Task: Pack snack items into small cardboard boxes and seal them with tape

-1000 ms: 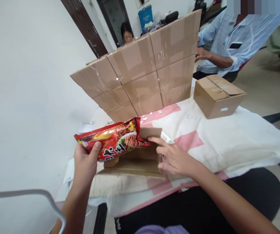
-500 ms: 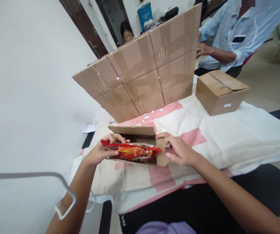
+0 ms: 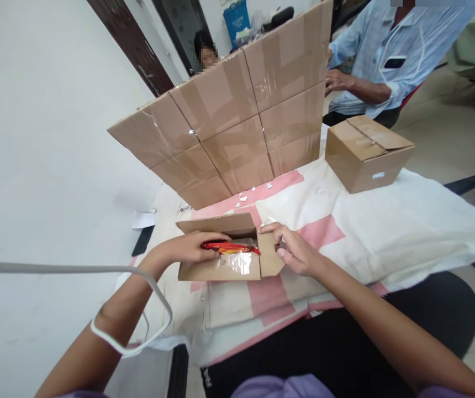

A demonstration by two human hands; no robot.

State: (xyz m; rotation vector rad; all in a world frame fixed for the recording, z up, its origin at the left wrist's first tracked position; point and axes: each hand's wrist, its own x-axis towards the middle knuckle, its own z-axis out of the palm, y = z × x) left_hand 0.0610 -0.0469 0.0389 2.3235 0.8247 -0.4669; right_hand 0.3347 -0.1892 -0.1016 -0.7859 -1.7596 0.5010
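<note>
A small open cardboard box (image 3: 202,271) lies on the cloth-covered table in front of me, clear tape shining on its near wall. My left hand (image 3: 191,247) reaches over its left end, fingers closed on a shiny red packet (image 3: 237,249) with yellow patches. Much of the packet is inside the box, partly hidden by the near wall and my fingers. At the right end, my right hand (image 3: 297,251) pinches the outspread end flap (image 3: 267,255) between thumb and fingers. The long far flap (image 3: 216,223) stands up behind the opening.
A tall taped cardboard panel (image 3: 237,110) stands across the table behind the box. To the right sits a closed carton (image 3: 364,160). White scraps (image 3: 243,198) lie by the panel. A white cable (image 3: 167,309) loops near my left forearm. Two people are beyond the panel.
My left hand has moved right and inward, carrying the red packet lower into the box; less of its printed face shows. My right hand stays at the end flap. The view has shifted slightly.
</note>
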